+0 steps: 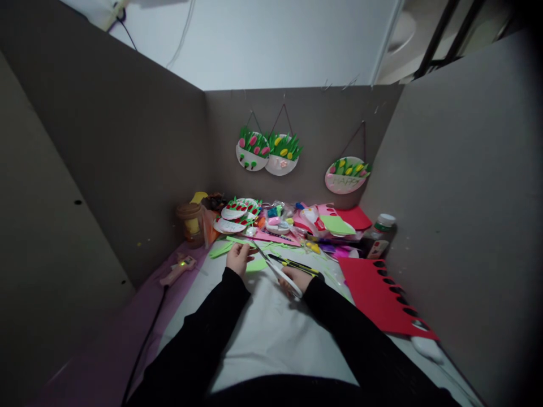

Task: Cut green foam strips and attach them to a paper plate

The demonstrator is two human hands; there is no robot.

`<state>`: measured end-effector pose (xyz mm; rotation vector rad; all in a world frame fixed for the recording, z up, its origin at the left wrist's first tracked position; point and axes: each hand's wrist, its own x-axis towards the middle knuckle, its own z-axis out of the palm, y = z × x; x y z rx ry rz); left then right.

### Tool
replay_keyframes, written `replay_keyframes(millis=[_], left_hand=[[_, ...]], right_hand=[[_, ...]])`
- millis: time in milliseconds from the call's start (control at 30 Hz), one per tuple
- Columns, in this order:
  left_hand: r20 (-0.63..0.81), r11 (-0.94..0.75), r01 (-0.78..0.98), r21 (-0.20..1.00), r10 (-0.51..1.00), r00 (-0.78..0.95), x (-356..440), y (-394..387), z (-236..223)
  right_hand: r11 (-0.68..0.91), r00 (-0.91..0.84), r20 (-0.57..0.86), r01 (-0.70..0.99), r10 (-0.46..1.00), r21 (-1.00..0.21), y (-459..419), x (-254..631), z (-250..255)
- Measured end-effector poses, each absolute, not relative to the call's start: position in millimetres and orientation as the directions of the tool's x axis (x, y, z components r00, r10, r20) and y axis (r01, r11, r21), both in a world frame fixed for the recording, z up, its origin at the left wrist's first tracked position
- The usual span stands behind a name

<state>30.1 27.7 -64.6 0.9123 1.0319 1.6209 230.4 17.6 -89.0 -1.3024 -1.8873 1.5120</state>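
Observation:
My right hand (296, 280) grips a pair of scissors (278, 271) with white handles. Its blades point up and left, toward my left hand. The fingers of my left hand (238, 259) are closed near the blade tips, at the edge of a small light green paper piece (256, 265); the exact grip is hard to make out. Just beyond my left hand lie cut green paper strips (220, 249). A black and yellow utility knife (297, 265) rests on the white cloth (254, 333) behind my right hand.
Left stands a pink glue gun (180, 270) with a cord, near a brown cup (190, 223). Craft materials and decorated plates (231, 226) crowd the back. Right are red sheet (373, 294), a bottle (379, 232) and a white mouse-like object (426, 349). Paper-plate flower baskets (282, 164) hang on the back panel.

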Motion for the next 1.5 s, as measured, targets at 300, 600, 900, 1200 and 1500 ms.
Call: replay_keyframes(millis=[300, 600, 900, 1200, 1500], left_hand=[[0.092, -0.175, -0.315, 0.933, 0.961, -0.261, 29.0, 29.9, -65.9], [0.107, -0.183, -0.306, 0.934, 0.962, -0.251, 27.5, 30.8, -68.3], [0.119, -0.182, -0.291, 0.939, 0.968, -0.221, 25.8, 28.1, -66.2], [0.119, -0.176, -0.272, 0.946, 0.97, -0.211, 27.0, 27.5, -65.9], [0.112, -0.165, -0.277, 0.947, 0.974, -0.195, 26.2, 28.2, -67.0]], right_hand=[[0.008, -0.492, -0.227, 0.43, 0.84, -0.903, 17.7, 231.2, -88.6], [0.025, -0.503, -0.221, 0.437, 0.835, -0.899, 20.2, 234.4, -92.1], [-0.006, -0.538, -0.219, 0.369, 0.814, -0.929, 22.2, 237.1, -96.4], [-0.046, -0.516, -0.249, 0.375, 0.82, -0.926, 19.8, 235.1, -93.6], [-0.058, -0.492, -0.266, 0.398, 0.829, -0.916, 14.2, 234.1, -86.8]])
